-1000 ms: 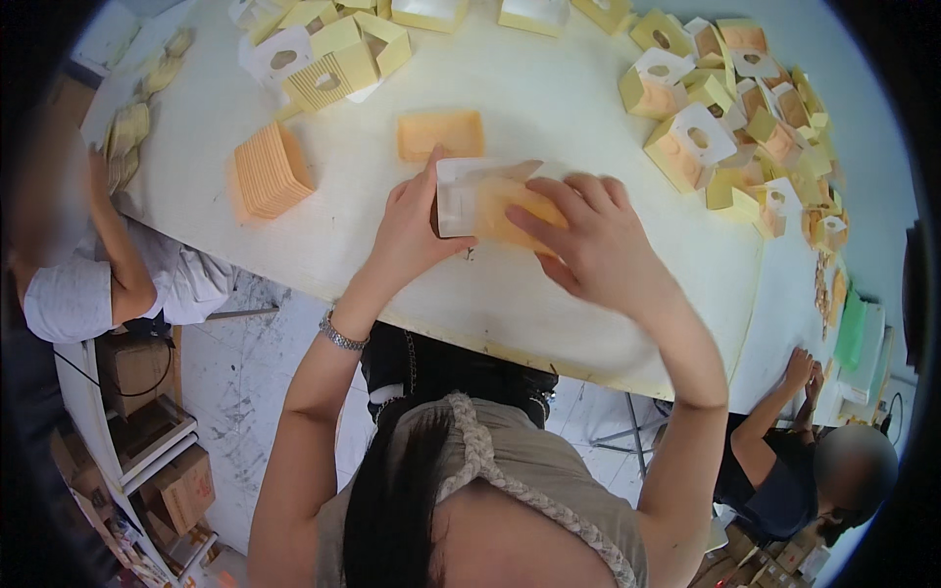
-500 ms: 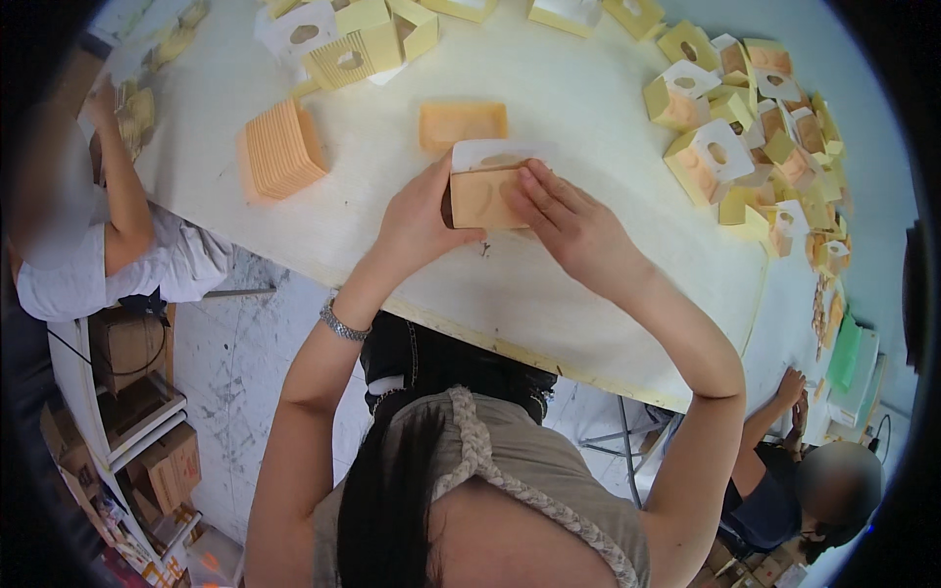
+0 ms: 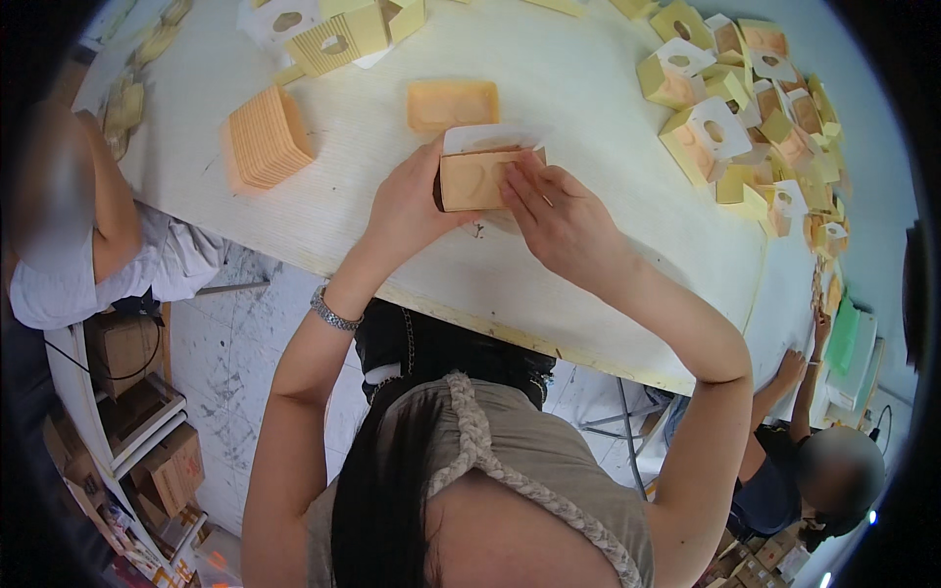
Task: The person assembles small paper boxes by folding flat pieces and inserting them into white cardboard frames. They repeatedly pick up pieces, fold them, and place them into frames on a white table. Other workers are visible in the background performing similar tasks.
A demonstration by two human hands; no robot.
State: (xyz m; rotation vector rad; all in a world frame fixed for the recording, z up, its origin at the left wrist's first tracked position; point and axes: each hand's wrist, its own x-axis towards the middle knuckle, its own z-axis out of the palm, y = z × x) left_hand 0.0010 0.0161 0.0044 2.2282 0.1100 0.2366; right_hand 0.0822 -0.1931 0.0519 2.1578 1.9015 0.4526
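Our left hand [image 3: 407, 201] clamps the left end of a white-flapped carton [image 3: 480, 139] over the tabletop [image 3: 358, 127], likely to steady it while our right hand [image 3: 564, 216] rests its fingers on the tan face [image 3: 472, 184]; we cannot tell whether the hidden thumb grips too. Just beyond lies one orange tray [image 3: 453, 105]; the nested tray stack [image 3: 267, 139], left, probably saves room.

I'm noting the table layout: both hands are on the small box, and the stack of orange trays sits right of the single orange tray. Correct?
Not quite: the head view shows the stack of orange trays sitting left of the single orange tray. The left hand and right hand are both on the small box.
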